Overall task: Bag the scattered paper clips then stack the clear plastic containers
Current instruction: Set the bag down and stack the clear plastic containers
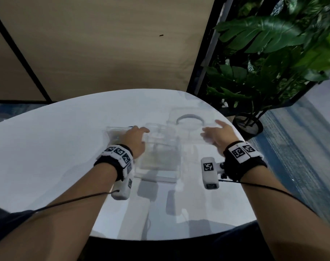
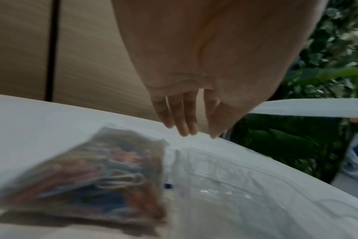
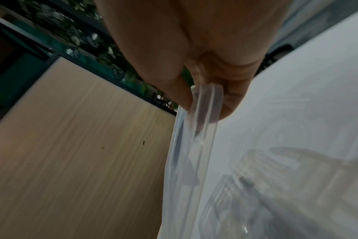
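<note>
A clear zip bag (image 1: 114,134) lies on the white table (image 1: 47,147); the left wrist view shows it packed with coloured paper clips (image 2: 96,174). My left hand (image 1: 137,137) hovers over the bag's right end beside a clear plastic container (image 1: 160,157), its fingers (image 2: 184,122) straight and holding nothing. A second clear container (image 1: 190,127) with a round ring on top sits further back. My right hand (image 1: 216,133) is at that container's right side. In the right wrist view, the thumb and fingers of the right hand (image 3: 206,105) pinch the container rim (image 3: 194,145).
A large potted plant (image 1: 273,53) stands off the table's far right corner, its pot (image 1: 249,125) on the blue floor. A wooden wall panel (image 1: 104,44) rises behind the table. The table's rounded edge runs close to the right of my right hand.
</note>
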### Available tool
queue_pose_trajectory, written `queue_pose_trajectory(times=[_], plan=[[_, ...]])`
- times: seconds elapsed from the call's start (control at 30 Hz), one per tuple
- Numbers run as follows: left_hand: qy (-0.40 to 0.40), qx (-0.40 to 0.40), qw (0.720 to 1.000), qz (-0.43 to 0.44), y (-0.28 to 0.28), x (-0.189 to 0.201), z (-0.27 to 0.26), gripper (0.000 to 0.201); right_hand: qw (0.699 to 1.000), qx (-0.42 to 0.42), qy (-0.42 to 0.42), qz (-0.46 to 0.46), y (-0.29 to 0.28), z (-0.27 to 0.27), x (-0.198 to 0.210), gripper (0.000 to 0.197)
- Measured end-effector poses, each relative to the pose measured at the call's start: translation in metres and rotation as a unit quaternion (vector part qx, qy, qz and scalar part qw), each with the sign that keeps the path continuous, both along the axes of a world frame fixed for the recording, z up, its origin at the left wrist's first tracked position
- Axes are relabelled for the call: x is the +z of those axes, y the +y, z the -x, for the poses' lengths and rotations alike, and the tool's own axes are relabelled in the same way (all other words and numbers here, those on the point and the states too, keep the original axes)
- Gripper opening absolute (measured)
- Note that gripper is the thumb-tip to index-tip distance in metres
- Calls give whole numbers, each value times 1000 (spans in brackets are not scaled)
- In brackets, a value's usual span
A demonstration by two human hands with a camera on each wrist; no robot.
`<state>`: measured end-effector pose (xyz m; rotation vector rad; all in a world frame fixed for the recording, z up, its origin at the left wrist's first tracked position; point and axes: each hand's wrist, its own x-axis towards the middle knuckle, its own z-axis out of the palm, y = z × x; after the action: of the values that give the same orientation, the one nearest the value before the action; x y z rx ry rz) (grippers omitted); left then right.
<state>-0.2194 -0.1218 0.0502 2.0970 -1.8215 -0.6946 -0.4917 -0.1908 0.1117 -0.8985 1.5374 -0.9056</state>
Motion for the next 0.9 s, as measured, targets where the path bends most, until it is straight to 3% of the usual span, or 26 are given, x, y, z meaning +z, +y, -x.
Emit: queue_pose_trajectory(times=[0.07,0.2,0.37,0.43,0.53,0.6,0.7,0.77,0.9], plan=[[39,52,998,-2,13,2,-19,45,998,41,-35,-41,22,-22,-5,63],[91,70,993,-16,41,0,-33,39,993,75,-41,-82,53,-51,-36,65],[148,85,985,-33,57,-19,-26,32,992,42,-44,-113,64,-60,-66,42],[159,96,982,-29,58,-27,-24,40,994,64,8,-93,69,-61,-73,56],[196,123,973,-9,60,-23,-16,53,974,124,184,-45,73,-65,-79,52],[205,136,969,-7,59,-22,-13,56,937,157,311,-10,75,-66,-75,53],[227,150,962,-16,58,-19,-8,57,857,210,470,17,75,-62,-74,51],[229,149,962,-20,57,-20,-7,59,831,223,509,12,75,-59,-77,46],[248,125,960,-34,54,-26,-4,62,857,234,459,11,72,-60,-84,46]])
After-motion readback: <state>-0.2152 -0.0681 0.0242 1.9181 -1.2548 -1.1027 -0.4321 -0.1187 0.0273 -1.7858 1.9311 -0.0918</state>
